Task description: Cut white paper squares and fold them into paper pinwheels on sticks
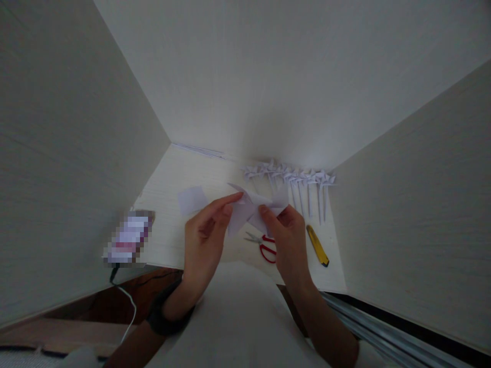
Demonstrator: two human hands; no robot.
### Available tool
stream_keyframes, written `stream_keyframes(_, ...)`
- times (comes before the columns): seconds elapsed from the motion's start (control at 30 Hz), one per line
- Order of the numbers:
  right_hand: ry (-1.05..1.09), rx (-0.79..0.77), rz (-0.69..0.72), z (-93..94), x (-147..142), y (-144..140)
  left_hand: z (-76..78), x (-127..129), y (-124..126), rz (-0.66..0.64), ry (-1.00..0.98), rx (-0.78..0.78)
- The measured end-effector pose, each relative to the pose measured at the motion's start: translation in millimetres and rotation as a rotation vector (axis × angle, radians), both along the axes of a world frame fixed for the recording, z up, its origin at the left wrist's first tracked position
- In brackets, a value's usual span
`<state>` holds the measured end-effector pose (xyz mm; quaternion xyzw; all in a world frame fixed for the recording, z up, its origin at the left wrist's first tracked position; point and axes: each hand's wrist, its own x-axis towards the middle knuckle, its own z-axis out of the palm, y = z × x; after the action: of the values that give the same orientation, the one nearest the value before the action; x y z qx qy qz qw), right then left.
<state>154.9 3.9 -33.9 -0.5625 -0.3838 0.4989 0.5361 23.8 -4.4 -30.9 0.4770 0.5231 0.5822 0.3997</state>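
Right now both hands are up over the pale desk (169, 179), pinching 1 piece of white folded paper (251, 209) between them. The left hand (203, 240) grips the paper's left part, with the forefinger laid along the upper fold and the thumb underneath. The right hand (289, 237) pinches the right part, thumb on top and the other fingers curled behind the sheet. Each hand is closed on the paper; neither is loose. The paper hangs just above the desk with several creased flaps, 1 pointed flap sticking up past the left forefinger.

Just beneath the grip, partly hidden by the right hand, lie red-handled scissors (264, 246) with the blades pointing left. To the right of the right hand lies a yellow utility knife (317, 246), slanted on the desk. Beyond the grip, near the back wall, a row of white paper pinwheels (291, 179) on thin sticks lies flat, their heads close together. To the left of the left hand's fingertips lies a small white paper square (192, 200). Farther left, at the desk edge, is a blurred-out flat object (128, 239) with a white cable (128, 312) trailing down below it. A dark wristband (163, 317) circles the left wrist.
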Motion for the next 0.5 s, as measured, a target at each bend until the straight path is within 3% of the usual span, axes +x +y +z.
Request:
stream_keyframes(0.13, 0.002, -0.004, -0.003, -2.6, 0.2, -0.6, -2.9, -0.5, -2.7, 0.066, 0.090, 0.086)
stream_keyframes(0.3, 0.031, 0.003, 0.029, -0.4, -2.9, -2.2, -6.4, -1.8, -1.2, 0.235, 0.449, 0.472)
stream_keyframes(0.4, 0.041, -0.013, 0.044, 3.7, -4.9, -3.1, -4.5, -3.1, 0.6, 0.229, 0.620, 0.594)
stream_keyframes(0.5, 0.085, -0.025, 0.038, 7.2, -6.2, -3.8, -2.4, -3.0, 2.2, 0.179, 0.671, 0.653)
